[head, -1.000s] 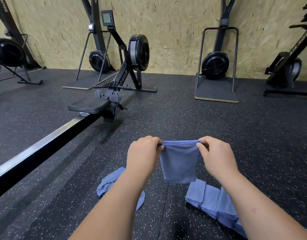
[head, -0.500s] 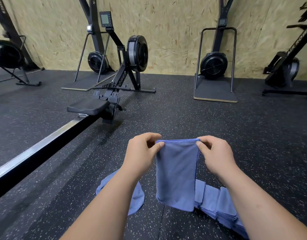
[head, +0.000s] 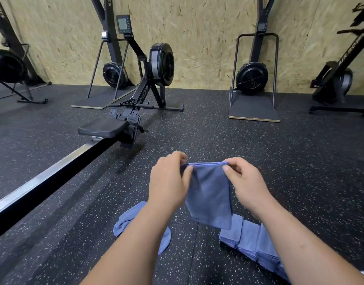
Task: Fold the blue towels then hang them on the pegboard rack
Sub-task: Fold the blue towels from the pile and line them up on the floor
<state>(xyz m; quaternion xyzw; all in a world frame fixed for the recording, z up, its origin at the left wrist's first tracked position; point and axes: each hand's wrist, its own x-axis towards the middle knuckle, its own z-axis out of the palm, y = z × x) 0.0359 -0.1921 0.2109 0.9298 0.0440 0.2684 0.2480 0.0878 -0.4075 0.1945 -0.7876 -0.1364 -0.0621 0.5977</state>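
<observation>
- Your left thumb and fingertips pinch the top left corner of a blue towel, with the fingers curled round its edge.
- Your right thumb and fingertips pinch the top right corner in the same way.
- Your left hand and right hand sit level with each other, a short stretch of folded edge pulled taut between them.
- The towel hangs down from that edge in a narrow, folded panel, clear of the floor, its lower end tilted toward your right.
- Just below and to your right, a row of folded towels lies on the floor, partly hidden by your right forearm.
- Below your left forearm, a crumpled towel lies loose on the floor, well apart from the folded row.
- The floor is dark rubber with pale speckles.
- Farther out to your left stands a rowing machine, its seat on a long rail running toward you.
- More black exercise machines stand along the chipboard wall behind it.
</observation>
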